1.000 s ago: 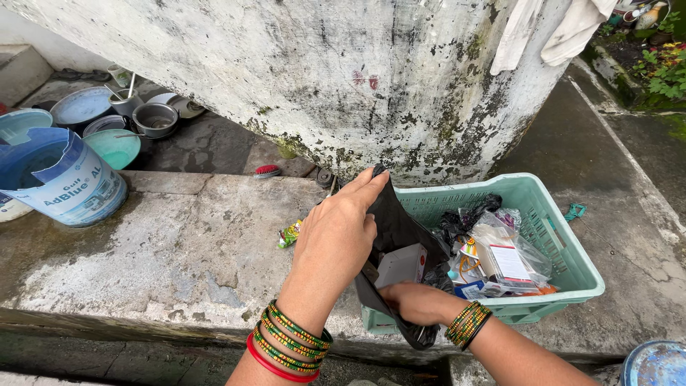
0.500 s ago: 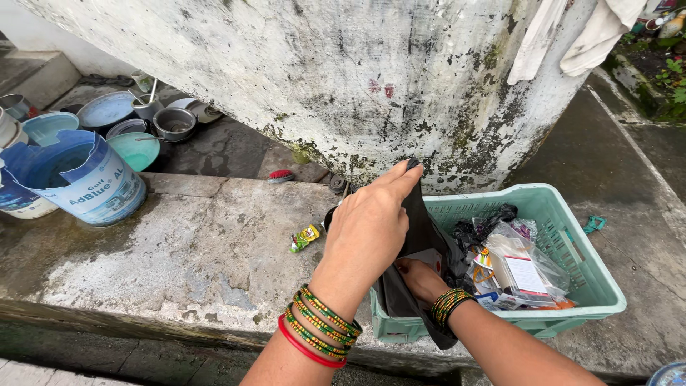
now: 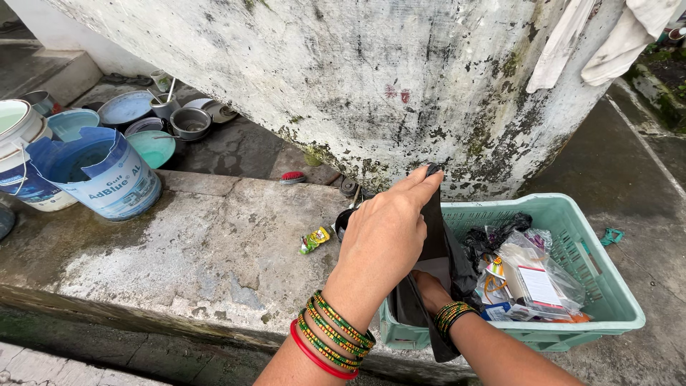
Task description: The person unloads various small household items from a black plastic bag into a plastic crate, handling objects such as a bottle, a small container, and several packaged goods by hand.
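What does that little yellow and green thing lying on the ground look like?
Find the big stained white wall, then the concrete slab below it. Left of the green plastic crate, near the left hand, lies a small crumpled wrapper, the only bright yellow-and-green scrap there.

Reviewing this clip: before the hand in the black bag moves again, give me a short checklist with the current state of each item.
1. Bag mouth held up: ok. The left hand pinches the top edge of the black bag.
2. Right hand placement: ok. It is inside the bag, only the bangled wrist showing.
3. Grip on anything inside: cannot tell. The fingers are hidden by the bag.
4. Bag support: ok. It hangs at the near left corner of the green crate.
5. Crate footing: ok. It sits flat on the concrete ledge.
6. Loose wrapper on the ledge: ok, lying apart from both hands.
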